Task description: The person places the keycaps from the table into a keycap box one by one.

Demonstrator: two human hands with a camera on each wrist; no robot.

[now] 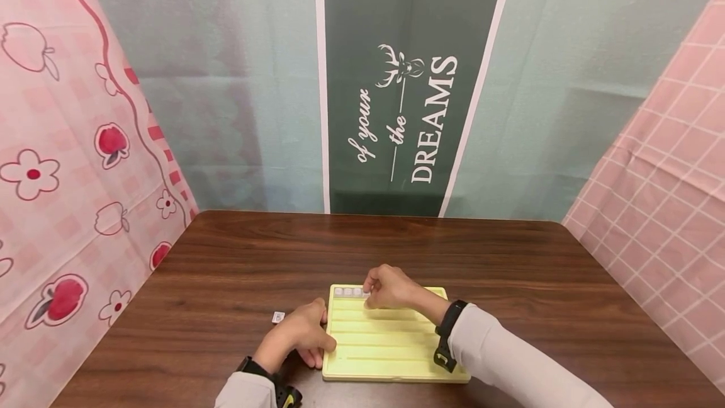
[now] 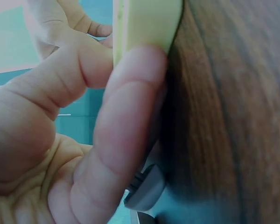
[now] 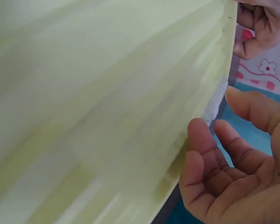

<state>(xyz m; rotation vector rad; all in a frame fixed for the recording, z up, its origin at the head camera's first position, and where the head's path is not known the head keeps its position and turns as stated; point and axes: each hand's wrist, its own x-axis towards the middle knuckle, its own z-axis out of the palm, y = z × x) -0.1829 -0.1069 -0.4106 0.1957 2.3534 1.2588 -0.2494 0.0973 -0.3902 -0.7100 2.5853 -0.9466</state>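
Observation:
A shallow yellow tray (image 1: 391, 351) with raised ridges lies on the table. Small white keycaps (image 1: 348, 292) stand side by side in its far left row. My left hand (image 1: 306, 331) grips the tray's left edge, thumb over the rim and index finger along the side wall (image 2: 151, 28). At the end of that short row, my right hand (image 1: 391, 288) holds a white keycap (image 1: 366, 293) between thumb and fingertips, at the tray's far edge. In the right wrist view, white keycaps (image 3: 216, 103) show beside the right thumb. The fingers partly hide the held one.
One loose keycap (image 1: 278, 317) lies on the brown wooden table (image 1: 243, 263), left of the tray and close to my left hand. Hanging cloths stand behind the table and at both sides. A dark band with a camera sits on each wrist.

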